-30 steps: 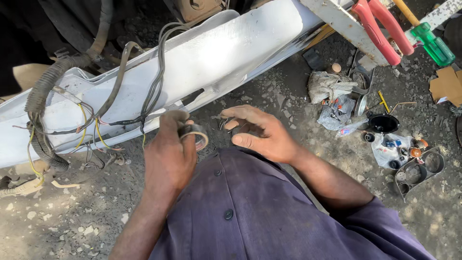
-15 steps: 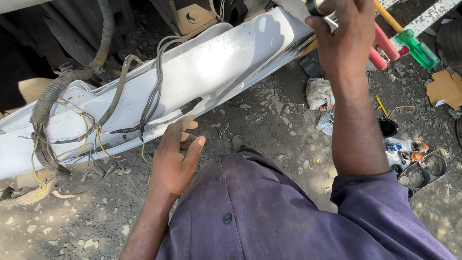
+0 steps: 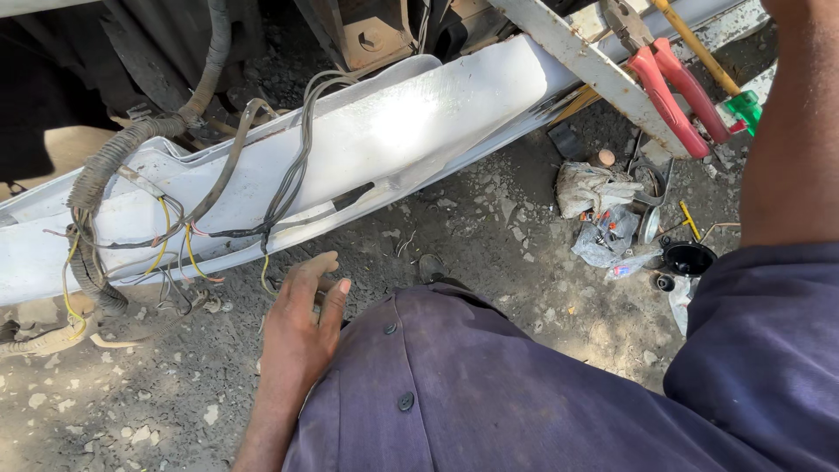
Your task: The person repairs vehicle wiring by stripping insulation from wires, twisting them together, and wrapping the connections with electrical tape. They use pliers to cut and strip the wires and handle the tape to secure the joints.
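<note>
Your left hand [image 3: 301, 319] rests low near your knee, open, with the fingers loosely spread and nothing in it. It is the nearer hand to the white bumper [image 3: 384, 131]. Your right hand is out of view past the top right corner; only the forearm [image 3: 791, 122] shows, raised upward, so I cannot tell if that hand is open or closed.

The bumper lies just ahead of your left hand, on the gravel ground [image 3: 498, 236], and its long axis runs from the lower left to the upper right. It is a long, curved, white panel, bright in the sun, with a narrow dark slot near the middle. A bundle of wires [image 3: 262, 197], grey, black and yellow, hangs across its left part, just above your left fingertips.

Further right, red-handled pliers [image 3: 669, 83] lie on a pale metal bar [image 3: 594, 70], well apart from the left hand.
</note>
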